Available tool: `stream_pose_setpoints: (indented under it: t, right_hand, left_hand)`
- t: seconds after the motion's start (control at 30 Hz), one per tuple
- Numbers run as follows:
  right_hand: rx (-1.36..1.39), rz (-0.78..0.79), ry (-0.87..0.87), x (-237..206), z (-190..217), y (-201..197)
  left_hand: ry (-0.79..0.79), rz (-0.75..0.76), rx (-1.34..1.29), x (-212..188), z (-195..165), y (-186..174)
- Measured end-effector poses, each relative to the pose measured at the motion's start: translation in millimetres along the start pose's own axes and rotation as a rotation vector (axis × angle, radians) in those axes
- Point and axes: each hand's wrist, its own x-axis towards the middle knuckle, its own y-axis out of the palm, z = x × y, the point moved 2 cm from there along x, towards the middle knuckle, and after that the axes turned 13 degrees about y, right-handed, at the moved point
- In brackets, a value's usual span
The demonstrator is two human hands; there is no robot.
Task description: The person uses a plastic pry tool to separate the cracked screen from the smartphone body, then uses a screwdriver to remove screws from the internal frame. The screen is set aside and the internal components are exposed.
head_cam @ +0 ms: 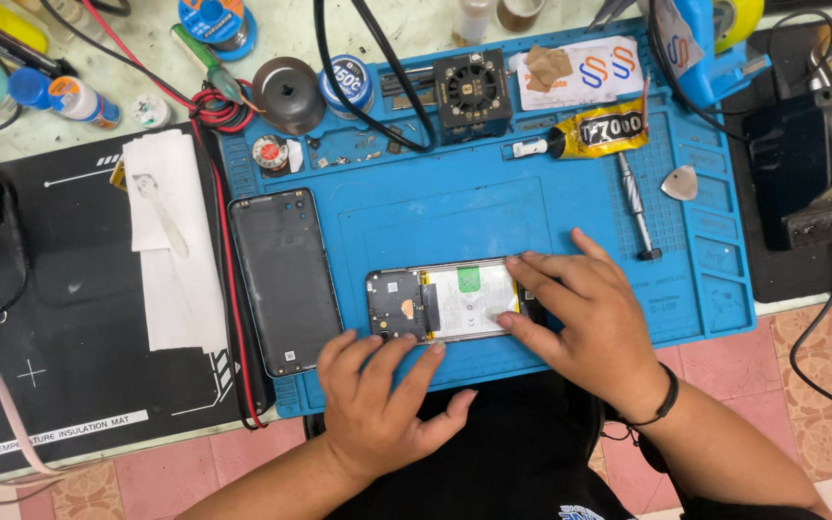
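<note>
Opened smartphone with back cover off, dark circuit shield and white battery exposed (445,303), lies lengthwise at lower centre of frame on the blue silicone repair mat (493,202).

Left hand (377,404), lower centre-left: fingers spread and slightly curled, fingertips resting along the phone's near edge at its left end. Pressing, not gripping; nothing enclosed in the hand.

Right hand (585,318), right of centre: palm down, fingers extended over the phone's right end, thumb tip on the battery surface, index finger along the far edge. Flat contact, nothing grasped. Black band on the wrist.

Surroundings:
- detached black plastic back cover (284,279), just left of the phone, lying upright in frame, straddling the mat's left edge
- yellow-and-black tube of adhesive (594,130), upper right of mat
- slim metal screwdriver (636,202) below the tube, well apart from the right hand
- grey triangular pick (681,183) further right
- white paper tissue with a pale spudger on it (170,231), left of frame on the black insulation mat (69,318)
</note>
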Motion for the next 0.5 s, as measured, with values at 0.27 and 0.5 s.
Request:
stream_pose_setpoints:
  t: [0.27, 0.5]
  right_hand:
    - [0.024, -0.036, 0.02, 0, -6, -5]
    - [-0.027, -0.013, -0.05, 8, -13, -18]
  left_hand:
    - [-0.079, 0.035, 0.084, -1, 0, 0]
    - [-0.085, 0.023, 0.05, -3, 0, 2]
